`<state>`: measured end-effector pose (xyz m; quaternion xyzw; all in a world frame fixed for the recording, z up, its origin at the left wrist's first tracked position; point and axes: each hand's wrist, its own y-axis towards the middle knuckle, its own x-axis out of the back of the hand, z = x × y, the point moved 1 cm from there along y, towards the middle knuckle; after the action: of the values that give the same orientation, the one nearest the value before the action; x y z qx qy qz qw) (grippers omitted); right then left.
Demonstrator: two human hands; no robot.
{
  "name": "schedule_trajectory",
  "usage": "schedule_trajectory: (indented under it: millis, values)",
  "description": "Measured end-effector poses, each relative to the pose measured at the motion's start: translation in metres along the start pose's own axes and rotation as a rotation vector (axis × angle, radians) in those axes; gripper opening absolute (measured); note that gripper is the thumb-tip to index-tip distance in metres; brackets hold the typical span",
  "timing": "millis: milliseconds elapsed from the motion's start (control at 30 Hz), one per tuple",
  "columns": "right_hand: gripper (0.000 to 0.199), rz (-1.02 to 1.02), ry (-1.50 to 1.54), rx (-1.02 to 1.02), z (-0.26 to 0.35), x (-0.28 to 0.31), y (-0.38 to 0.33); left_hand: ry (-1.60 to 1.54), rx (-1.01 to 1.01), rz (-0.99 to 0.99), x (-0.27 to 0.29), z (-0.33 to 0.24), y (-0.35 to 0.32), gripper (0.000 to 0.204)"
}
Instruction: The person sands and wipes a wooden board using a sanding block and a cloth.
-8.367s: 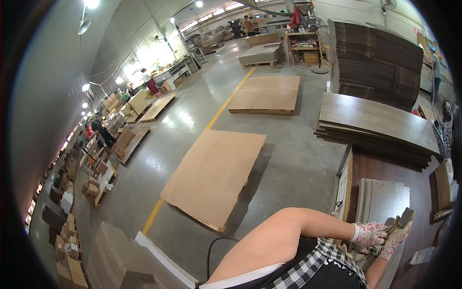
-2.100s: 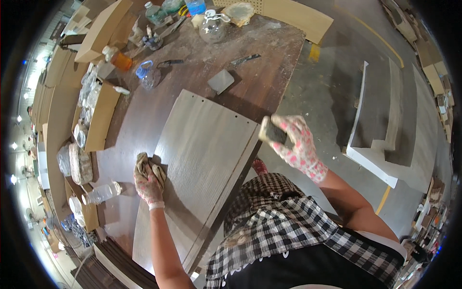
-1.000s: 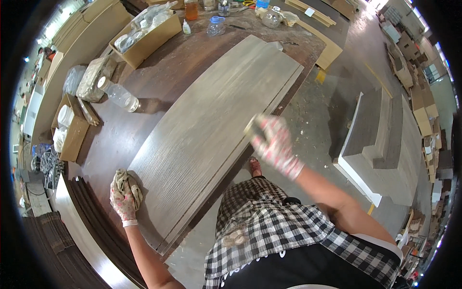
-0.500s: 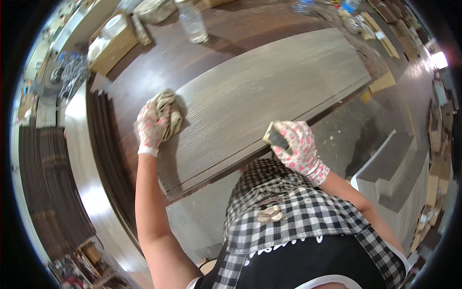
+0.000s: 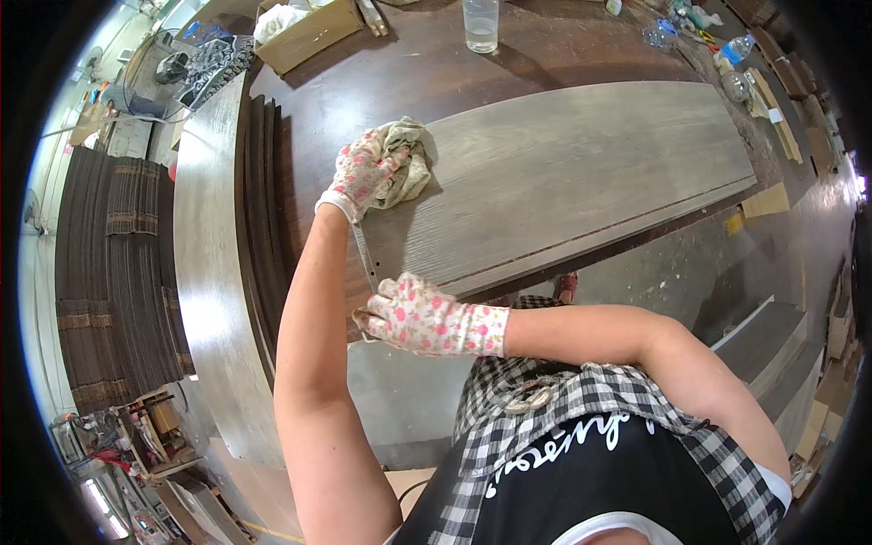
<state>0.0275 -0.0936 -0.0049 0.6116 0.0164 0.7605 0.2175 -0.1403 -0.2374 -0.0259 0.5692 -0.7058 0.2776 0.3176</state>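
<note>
- Head view, the work piece: a long grey wood-grain panel (image 5: 563, 182) lies flat on a dark brown wooden workbench (image 5: 436, 64). Its long axis runs from the near-left corner, by the hands, away toward the upper right of the picture.
- Head view, left hand: the left hand in a white glove with pink flowers (image 5: 363, 173) rests on the panel's left end, fingers curled and pressed down onto a crumpled beige rag (image 5: 404, 163). The rag lies on the panel face, just to the right of the palm.
- Head view, right hand: the right hand in a matching flowered glove (image 5: 427, 318) sits at the panel's near-left corner, below the left hand, with its fingers closed together around something small at the edge. What it grips cannot be made out.
- Head view, governing relation: both hands lie at the same short end, and nearly the whole panel stretches away to their right. The right hand is nearer the near long edge; the left is nearer the top face.
- Head view, surroundings: a stack of dark thin boards (image 5: 263, 209) stands just left of the panel, a clear drinking glass (image 5: 480, 23) stands beyond it, and a cardboard box (image 5: 309, 32) sits near the bench's far-left corner.
- Head view, limits: the panel's far end bends toward the fisheye rim, and the person's own forearm hides part of the near-left corner.
</note>
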Motion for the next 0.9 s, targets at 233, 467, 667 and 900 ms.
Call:
schedule_trajectory:
  millis: [233, 467, 667, 900]
  values:
    - [0.052, -0.031, 0.009, -0.326, -0.042, 0.055, -0.075, -0.279, -0.078, 0.03, -0.005, 0.006, 0.002, 0.05]
    - [0.044, 0.034, -0.081, -0.136, -0.03, 0.018, -0.021, -0.498, 0.04, 0.084, -0.005, -0.016, 0.001, 0.047]
    - [0.048, 0.109, -0.122, -0.166, -0.041, 0.036, -0.035, -0.368, 0.018, 0.039, -0.011, -0.002, 0.001, 0.051]
    - [0.033, 0.019, -0.144, -0.075, -0.024, 0.011, -0.004, -0.346, -0.113, 0.01, -0.019, 0.017, 0.007, 0.05]
